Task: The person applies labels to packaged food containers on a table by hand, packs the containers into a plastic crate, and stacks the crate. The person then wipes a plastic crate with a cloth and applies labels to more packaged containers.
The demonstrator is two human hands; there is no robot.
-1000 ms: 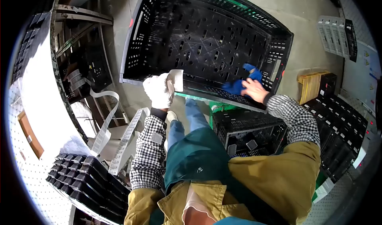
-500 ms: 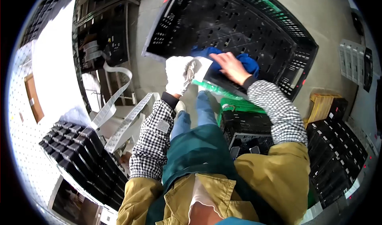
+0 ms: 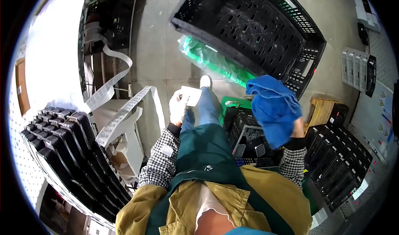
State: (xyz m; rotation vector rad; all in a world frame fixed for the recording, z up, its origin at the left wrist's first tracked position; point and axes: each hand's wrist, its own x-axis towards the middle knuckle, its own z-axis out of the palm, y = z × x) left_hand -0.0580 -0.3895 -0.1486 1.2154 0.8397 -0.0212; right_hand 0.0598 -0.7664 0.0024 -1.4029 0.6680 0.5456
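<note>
My left hand [image 3: 177, 107], in a white glove, is closed on a small white card [image 3: 191, 96] in front of my apron. A blue cloth [image 3: 272, 108] hangs from my right hand [image 3: 298, 128]; it covers most of the fingers. Ahead of both hands is a large black crate [image 3: 249, 23], tilted, with its slotted inside facing me. Along the crate's near side lies a green strip wrapped in clear plastic [image 3: 212, 62]. The cloth is close to the crate's near right corner; whether they touch I cannot tell.
Stacked black trays [image 3: 70, 152] stand at my left, beside curling clear tape strips [image 3: 124, 116]. At my right are black and green crates [image 3: 245, 127], a yellow box [image 3: 320, 112] and a stack of black units [image 3: 338, 162]. A grey-white rack part [image 3: 355, 66] lies farther right.
My right hand has lifted the blue cloth out of the crate and drawn it back to the right. My left hand has come away from the crate towards my body with the card.
</note>
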